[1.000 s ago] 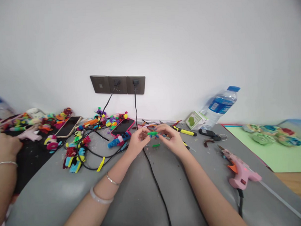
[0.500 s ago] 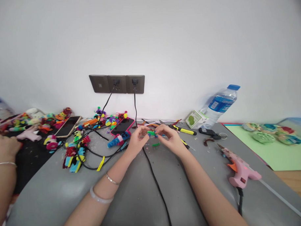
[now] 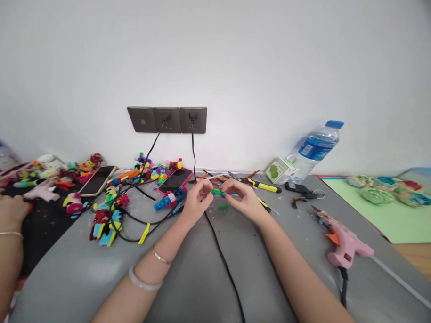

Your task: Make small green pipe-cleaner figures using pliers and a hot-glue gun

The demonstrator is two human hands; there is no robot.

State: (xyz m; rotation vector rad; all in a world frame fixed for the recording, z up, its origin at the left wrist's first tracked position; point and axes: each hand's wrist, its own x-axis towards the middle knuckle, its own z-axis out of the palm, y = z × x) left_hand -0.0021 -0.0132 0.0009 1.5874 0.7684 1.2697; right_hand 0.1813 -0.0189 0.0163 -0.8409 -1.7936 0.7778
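Observation:
Between my fingertips is a short green fuzzy piece (image 3: 217, 192), which looks like pipe cleaner. My left hand (image 3: 197, 200) pinches its left end and my right hand (image 3: 243, 197) pinches its right end, both a little above the grey table (image 3: 191, 285). A second green piece (image 3: 223, 206) lies on the table just below my fingers. Left of my left hand lies a blue and pink pipe-cleaner figure (image 3: 170, 199). Yellow-handled pliers (image 3: 264, 185) rest beyond my right hand.
A pink glue gun (image 3: 347, 244) lies at right with its cord. A water bottle (image 3: 316, 151), a small green-and-white box (image 3: 280, 169) and keys (image 3: 301, 190) stand or lie behind. Black cables (image 3: 224, 260) cross the table. A co-worker's hand (image 3: 7, 211) is at far left.
My hands stay almost in place, still pinching the green piece. Its visible part has tilted slightly between my fingertips. Everything else on the table looks the same.

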